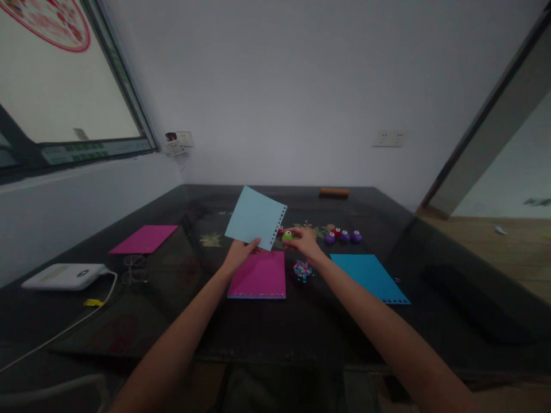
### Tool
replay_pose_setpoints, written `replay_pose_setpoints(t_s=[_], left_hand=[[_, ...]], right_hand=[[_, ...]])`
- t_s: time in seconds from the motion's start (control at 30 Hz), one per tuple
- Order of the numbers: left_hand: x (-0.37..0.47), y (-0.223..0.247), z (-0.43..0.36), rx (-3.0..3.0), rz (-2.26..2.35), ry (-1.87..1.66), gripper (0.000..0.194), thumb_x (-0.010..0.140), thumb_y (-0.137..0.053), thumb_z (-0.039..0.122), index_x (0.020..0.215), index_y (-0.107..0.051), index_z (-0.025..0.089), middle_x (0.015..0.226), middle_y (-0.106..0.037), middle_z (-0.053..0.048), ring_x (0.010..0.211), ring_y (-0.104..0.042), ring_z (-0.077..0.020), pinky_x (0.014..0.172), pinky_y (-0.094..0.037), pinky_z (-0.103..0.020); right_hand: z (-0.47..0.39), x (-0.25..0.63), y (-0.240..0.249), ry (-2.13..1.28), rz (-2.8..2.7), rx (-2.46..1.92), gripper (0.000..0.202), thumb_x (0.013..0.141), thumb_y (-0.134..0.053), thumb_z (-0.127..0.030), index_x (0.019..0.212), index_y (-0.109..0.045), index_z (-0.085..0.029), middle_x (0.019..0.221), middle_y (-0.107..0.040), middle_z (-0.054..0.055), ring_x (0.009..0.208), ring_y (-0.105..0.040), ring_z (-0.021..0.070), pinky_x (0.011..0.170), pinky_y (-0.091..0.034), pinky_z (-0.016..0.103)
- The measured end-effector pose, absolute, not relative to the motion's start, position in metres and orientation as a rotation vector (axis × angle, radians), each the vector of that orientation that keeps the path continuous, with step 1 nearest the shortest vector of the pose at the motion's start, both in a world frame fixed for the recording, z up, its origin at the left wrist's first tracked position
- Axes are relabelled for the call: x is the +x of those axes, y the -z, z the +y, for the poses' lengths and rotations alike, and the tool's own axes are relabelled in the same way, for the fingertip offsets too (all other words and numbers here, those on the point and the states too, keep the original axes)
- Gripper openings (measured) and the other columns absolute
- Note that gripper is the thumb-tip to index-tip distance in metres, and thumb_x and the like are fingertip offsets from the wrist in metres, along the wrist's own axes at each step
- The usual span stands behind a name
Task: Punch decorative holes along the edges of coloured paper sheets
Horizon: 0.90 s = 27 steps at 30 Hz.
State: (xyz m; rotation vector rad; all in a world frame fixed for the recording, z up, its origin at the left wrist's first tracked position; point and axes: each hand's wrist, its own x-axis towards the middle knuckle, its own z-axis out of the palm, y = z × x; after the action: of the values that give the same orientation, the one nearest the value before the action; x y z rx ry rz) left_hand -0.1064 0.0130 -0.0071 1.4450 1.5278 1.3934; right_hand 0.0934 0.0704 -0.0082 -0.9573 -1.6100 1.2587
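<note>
My left hand (241, 253) holds a light blue sheet (253, 215) by its lower edge, thumb on the front. The sheet is raised and tilted, with a row of holes down its right side. Between the fingertips of my right hand (305, 241) is a small green ball with an eye (287, 235), close beside that holed edge. A red ball (281, 230) shows partly behind it. Below my hands lies a magenta sheet (260, 275) with a holed strip along its near edge. To its right is a heap of tiny pink and blue pieces (303, 270).
Purple balls with eyes (344, 236) and another red one (336, 232) sit behind a blue holed sheet (365, 275). At left are a magenta sheet (144, 238), glasses (135, 269) and a white device (64, 276) with a cable. A brown roll (334, 191) lies at the far edge.
</note>
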Motion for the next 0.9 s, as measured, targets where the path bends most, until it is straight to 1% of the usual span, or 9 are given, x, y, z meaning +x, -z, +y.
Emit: replay_pose_setpoints(t_s=[0.07,0.13,0.27,0.33,0.43,0.5,0.63,0.77,0.9], left_hand=[[-0.091,0.005,0.015,1.481,1.473,-1.398,0.021,0.07,-0.063,0.028,0.085,-0.062,0.013,0.084,-0.07,-0.009,0.075,-0.065,-0.0218,0.068,-0.053,-0.03],[-0.073,0.002,0.017,1.49,1.41,-1.377,0.02,0.071,-0.063,0.028,0.085,-0.061,0.014,0.085,-0.07,-0.009,0.075,-0.065,-0.0216,0.068,-0.053,-0.031],[-0.037,0.0,0.019,1.415,1.27,-1.339,0.021,0.074,-0.06,0.029,0.087,-0.058,0.012,0.075,-0.069,-0.009,0.062,-0.065,-0.0196,0.062,-0.053,-0.031],[-0.023,0.003,0.018,1.352,1.198,-1.338,0.023,0.076,-0.058,0.03,0.087,-0.057,0.011,0.07,-0.068,-0.009,0.057,-0.064,-0.0184,0.06,-0.053,-0.031],[-0.013,0.01,0.015,1.295,1.14,-1.377,0.027,0.075,-0.058,0.034,0.09,-0.055,0.011,0.072,-0.068,-0.009,0.056,-0.063,-0.0175,0.061,-0.053,-0.031],[-0.014,0.015,0.013,1.307,1.159,-1.36,0.028,0.074,-0.059,0.037,0.087,-0.056,0.011,0.07,-0.068,-0.008,0.055,-0.063,-0.0174,0.06,-0.053,-0.031],[-0.021,0.014,0.009,1.365,1.212,-1.366,0.023,0.073,-0.06,0.034,0.079,-0.056,0.013,0.065,-0.066,-0.007,0.054,-0.061,-0.0163,0.059,-0.053,-0.029],[-0.022,0.009,0.007,1.41,1.225,-1.362,0.017,0.075,-0.058,0.031,0.076,-0.056,0.014,0.065,-0.066,-0.006,0.054,-0.061,-0.0159,0.059,-0.053,-0.028],[-0.02,0.008,0.007,1.456,1.252,-1.332,0.016,0.075,-0.057,0.03,0.073,-0.057,0.014,0.063,-0.066,-0.006,0.054,-0.061,-0.0168,0.057,-0.053,-0.028]], right_hand=[[0.063,0.114,0.005,-1.364,-1.493,-0.897,0.036,0.059,-0.071,-0.021,0.094,-0.064,-0.017,0.077,-0.064,0.002,0.058,-0.058,0.011,0.054,-0.047,0.024],[0.056,0.132,0.003,-1.458,-1.367,-0.856,0.037,0.056,-0.074,-0.021,0.092,-0.064,-0.018,0.08,-0.065,0.002,0.061,-0.06,0.0116,0.06,-0.049,0.025],[0.043,0.158,0.001,-1.578,-1.134,-0.756,0.025,0.065,-0.07,-0.028,0.087,-0.065,-0.017,0.095,-0.065,0.006,0.083,-0.061,0.0158,0.078,-0.051,0.033],[0.037,0.166,0.001,-1.587,-1.052,-0.729,0.022,0.067,-0.07,-0.029,0.084,-0.065,-0.016,0.096,-0.065,0.007,0.088,-0.06,0.0166,0.083,-0.05,0.035],[0.027,0.171,0.004,-1.587,-0.965,-0.726,0.024,0.064,-0.072,-0.024,0.084,-0.064,-0.016,0.091,-0.066,0.005,0.086,-0.061,0.0159,0.086,-0.049,0.037],[0.022,0.171,0.007,-1.596,-0.945,-0.727,0.027,0.062,-0.074,-0.021,0.086,-0.063,-0.016,0.089,-0.066,0.005,0.085,-0.062,0.0158,0.087,-0.049,0.037],[0.018,0.166,0.015,-1.626,-0.99,-0.732,0.03,0.061,-0.074,-0.016,0.089,-0.062,-0.015,0.093,-0.065,0.006,0.087,-0.063,0.016,0.091,-0.047,0.035],[0.019,0.162,0.024,-1.626,-0.993,-0.777,0.029,0.061,-0.074,-0.016,0.086,-0.061,-0.015,0.092,-0.065,0.006,0.087,-0.063,0.0165,0.09,-0.047,0.034],[0.018,0.162,0.025,-1.634,-1.031,-0.788,0.03,0.064,-0.073,-0.022,0.089,-0.058,-0.017,0.092,-0.066,0.006,0.085,-0.064,0.0169,0.087,-0.048,0.035]])
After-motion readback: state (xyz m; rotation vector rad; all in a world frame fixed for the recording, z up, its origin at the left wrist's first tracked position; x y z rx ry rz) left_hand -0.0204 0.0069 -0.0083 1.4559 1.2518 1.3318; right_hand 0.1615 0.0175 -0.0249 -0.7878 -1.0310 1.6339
